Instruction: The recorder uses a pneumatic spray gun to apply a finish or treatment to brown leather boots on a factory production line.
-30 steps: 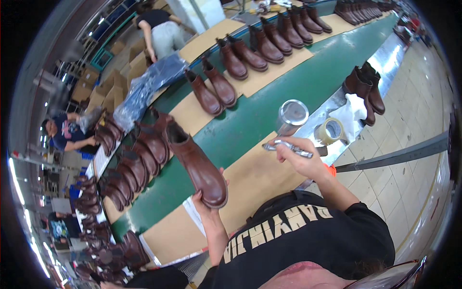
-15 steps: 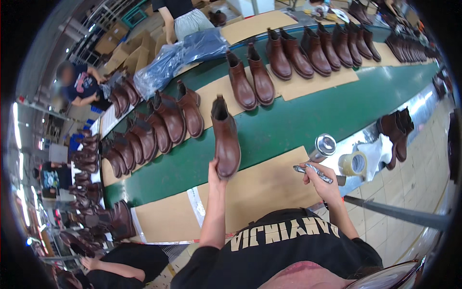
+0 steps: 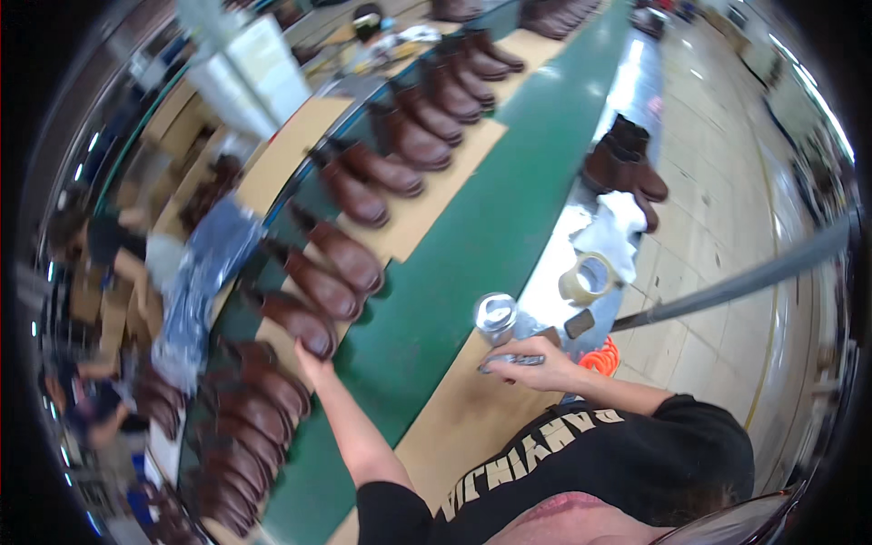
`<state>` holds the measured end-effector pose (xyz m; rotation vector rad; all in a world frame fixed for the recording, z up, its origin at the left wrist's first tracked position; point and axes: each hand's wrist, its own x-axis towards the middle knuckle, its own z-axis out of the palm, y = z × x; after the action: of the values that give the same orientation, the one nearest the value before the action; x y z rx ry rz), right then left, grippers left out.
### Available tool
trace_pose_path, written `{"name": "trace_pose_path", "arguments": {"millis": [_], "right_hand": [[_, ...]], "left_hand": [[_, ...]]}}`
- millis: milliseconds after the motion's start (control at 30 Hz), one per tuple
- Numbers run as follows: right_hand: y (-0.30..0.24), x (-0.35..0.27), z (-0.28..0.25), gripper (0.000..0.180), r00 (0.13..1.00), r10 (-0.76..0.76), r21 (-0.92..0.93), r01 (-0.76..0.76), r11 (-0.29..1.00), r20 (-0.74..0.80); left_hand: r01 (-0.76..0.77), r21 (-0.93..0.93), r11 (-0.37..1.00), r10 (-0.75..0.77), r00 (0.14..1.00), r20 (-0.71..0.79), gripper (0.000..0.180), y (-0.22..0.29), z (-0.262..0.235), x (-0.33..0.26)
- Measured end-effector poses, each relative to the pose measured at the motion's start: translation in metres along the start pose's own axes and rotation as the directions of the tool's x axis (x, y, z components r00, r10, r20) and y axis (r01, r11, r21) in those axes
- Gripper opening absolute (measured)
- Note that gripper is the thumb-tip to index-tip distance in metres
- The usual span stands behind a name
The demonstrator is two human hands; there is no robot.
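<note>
My left hand (image 3: 313, 361) reaches out over the green conveyor belt (image 3: 472, 245) and touches the heel end of a brown leather boot (image 3: 292, 320) lying on a cardboard sheet. My right hand (image 3: 531, 365) rests over a cardboard sheet (image 3: 459, 427) close to me and is closed on a slim silver pen-like tool (image 3: 510, 361). A shiny metal can (image 3: 496, 317) stands just beyond that hand. Whether my left fingers grip the boot is hidden by the boot itself.
Pairs of brown boots (image 3: 413, 136) lie on cardboard sheets along the belt, with several more (image 3: 241, 427) crowded at the left. A tape roll (image 3: 586, 277), white cloth (image 3: 618, 232) and two boots (image 3: 627, 168) sit on the metal ledge. Other people (image 3: 100, 241) work at the far left.
My left hand has carried the boot outward and set it down among the others on the belt. The view has swung, and my right hand stays by the can with the tool.
</note>
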<state>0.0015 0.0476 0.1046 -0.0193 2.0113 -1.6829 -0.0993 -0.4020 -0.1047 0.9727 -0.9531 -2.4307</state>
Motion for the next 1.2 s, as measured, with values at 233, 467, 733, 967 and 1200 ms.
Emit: {"name": "trace_pose_path", "arguments": {"millis": [233, 467, 733, 967, 1200], "right_hand": [[0.002, -0.009, -0.007, 0.035, 0.987, -0.147, 0.053, 0.143, 0.988, 0.063], [-0.006, -0.041, -0.015, 0.032, 0.972, -0.214, -0.048, 0.219, 0.974, 0.101], [0.01, -0.083, 0.004, 0.034, 0.933, -0.333, -0.099, 0.348, 0.932, 0.137], [0.023, -0.133, 0.013, 0.032, 0.939, -0.336, -0.14, 0.343, 0.929, 0.072], [0.039, -0.169, 0.031, 0.03, 0.929, -0.336, -0.023, 0.343, 0.939, 0.153]], "left_hand": [[-0.153, 0.337, 0.929, 0.262, 0.915, -0.306, 0.055, 0.003, 0.006, -0.063], [-0.24, 0.303, 0.922, 0.232, 0.971, 0.065, 0.038, -0.08, -0.034, -0.272], [-0.13, 0.665, 0.735, -0.02, 0.977, 0.213, 0.021, -0.123, -0.085, -0.339], [-0.042, 0.622, 0.782, -0.08, 0.983, 0.167, 0.022, -0.117, -0.076, -0.334], [-0.067, 0.579, 0.812, -0.076, 0.973, 0.218, 0.026, -0.123, -0.078, -0.333]]}}
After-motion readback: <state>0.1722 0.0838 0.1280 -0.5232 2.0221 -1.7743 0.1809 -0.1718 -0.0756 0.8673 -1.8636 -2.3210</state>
